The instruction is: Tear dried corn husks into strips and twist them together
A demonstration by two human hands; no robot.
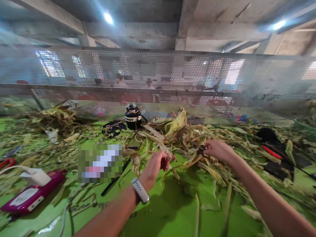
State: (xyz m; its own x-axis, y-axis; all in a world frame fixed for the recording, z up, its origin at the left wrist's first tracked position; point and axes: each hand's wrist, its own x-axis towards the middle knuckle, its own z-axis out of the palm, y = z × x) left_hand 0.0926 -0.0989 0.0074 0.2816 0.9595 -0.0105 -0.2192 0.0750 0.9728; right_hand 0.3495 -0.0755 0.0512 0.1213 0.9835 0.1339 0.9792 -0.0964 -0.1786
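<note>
My left hand [156, 164], with a pale watch band on the wrist, is over the green table [172, 210], its fingers curled around the end of a dry husk strip [156, 141]. To the right, my right hand [216, 149] reaches into the pile of dry husks [192, 138], fingers pinched on a small dark piece [201, 150]. A larger yellow-green husk [179, 123] stands up from the pile beyond both hands.
A black jar [132, 118] stands near the perforated metal screen [158, 72]. On the left are a purple power strip [33, 194] with a white charger, red-handled scissors [8, 162] and a blurred-out flat item. Dark objects with a red pen [271, 152] lie right.
</note>
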